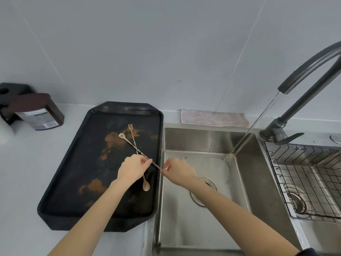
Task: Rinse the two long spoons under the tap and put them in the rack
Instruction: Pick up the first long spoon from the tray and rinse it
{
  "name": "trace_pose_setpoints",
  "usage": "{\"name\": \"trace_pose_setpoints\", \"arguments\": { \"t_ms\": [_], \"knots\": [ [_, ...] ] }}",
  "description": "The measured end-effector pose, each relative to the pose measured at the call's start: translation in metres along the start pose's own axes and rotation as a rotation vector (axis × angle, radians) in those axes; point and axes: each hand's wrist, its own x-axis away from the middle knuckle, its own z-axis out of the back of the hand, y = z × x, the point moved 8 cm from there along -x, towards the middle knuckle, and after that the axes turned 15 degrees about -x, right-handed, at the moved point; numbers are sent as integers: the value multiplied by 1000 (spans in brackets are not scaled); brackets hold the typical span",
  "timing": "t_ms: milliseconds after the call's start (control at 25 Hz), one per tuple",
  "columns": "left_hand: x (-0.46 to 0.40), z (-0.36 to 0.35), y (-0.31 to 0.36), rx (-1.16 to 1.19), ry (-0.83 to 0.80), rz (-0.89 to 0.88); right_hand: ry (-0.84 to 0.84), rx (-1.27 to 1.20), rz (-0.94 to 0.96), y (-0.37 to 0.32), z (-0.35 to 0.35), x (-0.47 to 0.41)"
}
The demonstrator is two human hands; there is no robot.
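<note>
Two long twisted-handle spoons cross over the black tray [73, 182]. One spoon [129, 142] has its bowl up at the far left and runs down to my right hand [178, 171], which pinches its near end. The other spoon [145, 184] has a fork tip at the far end and its bowl hanging below my left hand [133, 168], which grips its shaft. The tap [306, 71] runs a thin stream into the left sink basin [184, 228]. The wire rack [304, 178] sits in the right basin.
The tray carries brown stains. A pink cloth [214, 118] lies behind the sink. A dark brown bottle [39, 111] lies on the counter at the far left beside a black holder [13, 91]. The tap lever [287, 138] points forward.
</note>
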Motion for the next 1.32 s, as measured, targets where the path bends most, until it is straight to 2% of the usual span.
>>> {"name": "trace_pose_setpoints", "arguments": {
  "t_ms": [280,480,600,800,1320],
  "knots": [
    [-5,-15,3,73,-19,50,3,0,-19,7,-10,-5],
    [0,-19,13,422,-93,66,53,-188,21,14,-2,7],
    [10,-16,27,534,-109,52,87,-336,25,24,6,18],
    [26,-3,72,598,-47,-60,148,-467,-3,54,23,44],
    [54,-14,237,698,-124,-324,236,-400,-159,178,86,103]
  ]
}}
